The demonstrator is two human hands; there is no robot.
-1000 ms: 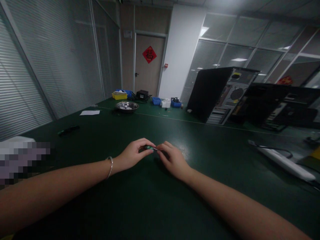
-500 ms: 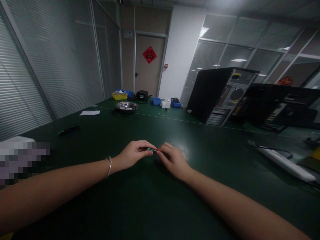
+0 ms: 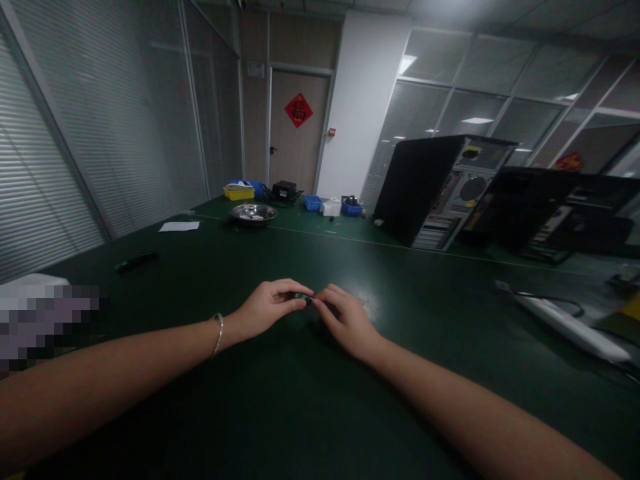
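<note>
Between thumb and fingers, my left hand [image 3: 273, 303] grips a small green circuit board [image 3: 301, 297], seen just above the green table [image 3: 280, 400]. My right hand [image 3: 347, 317] meets it from the other side, thumb and fingertips pinched at the board's right end. A tiny light-coloured bit shows at those fingertips, too small to name. Much of the board is hidden by the fingers. A bracelet circles my left wrist.
A metal bowl [image 3: 253, 214], a white paper [image 3: 179, 227] and a dark elongated object [image 3: 137, 261] lie to the left. Small blue bins [image 3: 313, 203] stand at the back. A computer tower [image 3: 445, 193] and a white power strip [image 3: 573, 327] are on the right.
Both hands stay in nearly the same place. The small board has tilted slightly in the fingers, and a little more of its green face shows.
</note>
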